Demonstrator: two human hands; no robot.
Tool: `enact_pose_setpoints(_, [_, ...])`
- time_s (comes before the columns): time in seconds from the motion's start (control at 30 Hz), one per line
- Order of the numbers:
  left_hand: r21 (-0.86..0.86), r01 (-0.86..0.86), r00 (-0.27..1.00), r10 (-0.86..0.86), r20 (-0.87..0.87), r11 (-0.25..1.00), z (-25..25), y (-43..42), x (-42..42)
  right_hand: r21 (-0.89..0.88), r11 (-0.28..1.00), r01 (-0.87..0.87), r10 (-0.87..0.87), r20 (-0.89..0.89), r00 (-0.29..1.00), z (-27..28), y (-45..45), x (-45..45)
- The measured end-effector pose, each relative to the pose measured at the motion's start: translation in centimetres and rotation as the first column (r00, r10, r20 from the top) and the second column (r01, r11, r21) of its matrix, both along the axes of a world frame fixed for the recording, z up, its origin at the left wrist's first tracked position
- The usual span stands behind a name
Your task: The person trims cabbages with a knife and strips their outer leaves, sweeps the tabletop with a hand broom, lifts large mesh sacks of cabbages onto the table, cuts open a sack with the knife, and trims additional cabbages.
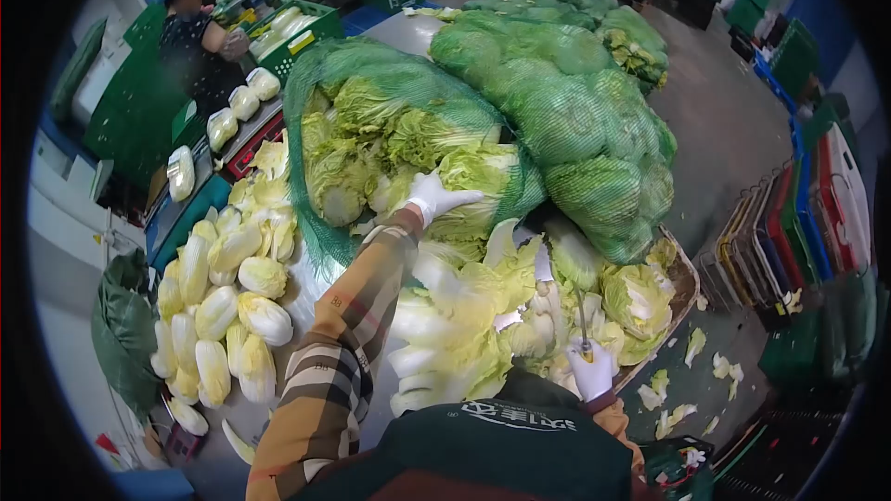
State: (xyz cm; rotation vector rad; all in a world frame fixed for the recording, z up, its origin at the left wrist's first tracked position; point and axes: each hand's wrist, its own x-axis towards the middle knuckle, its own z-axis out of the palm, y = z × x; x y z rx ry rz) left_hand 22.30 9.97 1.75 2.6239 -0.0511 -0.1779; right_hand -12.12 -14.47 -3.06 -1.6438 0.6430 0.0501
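Observation:
My left hand (438,199), in a white glove, reaches into the mouth of a green mesh bag (390,70). Its thumb is stretched out and the hand rests against a leafy napa cabbage (475,172) among several others in the bag. My right hand (592,371), also gloved, is closed around the yellowish handle of a knife (583,315), whose thin blade points away from me. Loose outer cabbage leaves (455,306) lie heaped between my hands. Beside the knife sits a trimmed-looking cabbage head (639,299).
Peeled napa cabbages (216,313) are piled at the left. Full mesh bags (575,111) stand behind and right. A person (193,42) in a blue cap works near a green crate (302,37) and wrapped cabbages (243,103). Coloured boards (789,223) stand in a rack; leaf scraps (696,345) litter the floor.

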Motion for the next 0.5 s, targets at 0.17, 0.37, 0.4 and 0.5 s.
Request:
enact_pose_setpoints(0.17, [-0.569, 0.141, 0.92, -0.32, -0.227, 0.81, -2.6, 2.6, 3.3, -0.072, 0.997, -0.016, 0.019, 0.049, 0.999, 2.1, 0.6, 3.0])
enact_pose_setpoints(0.37, [-0.437, 0.051, 0.986, 0.023, 0.163, 0.898, -5.5, -0.6, -3.9, -0.092, 0.995, 0.042, -0.032, 0.109, 0.994, 0.1, -0.7, 1.8])
enact_pose_setpoints(0.4, [-0.343, -0.033, 0.97, 0.112, 0.213, 0.939, -2.8, -2.4, -8.1, 0.083, 0.987, 0.138, -0.147, 0.113, 0.983, -0.1, -0.4, 1.7])
enact_pose_setpoints(0.5, [-0.478, -0.038, 0.97, 0.148, 0.195, 0.877, -5.0, -6.1, -17.7, 0.07, 0.989, 0.127, -0.132, 0.068, 0.989, -0.7, -0.6, 1.2])
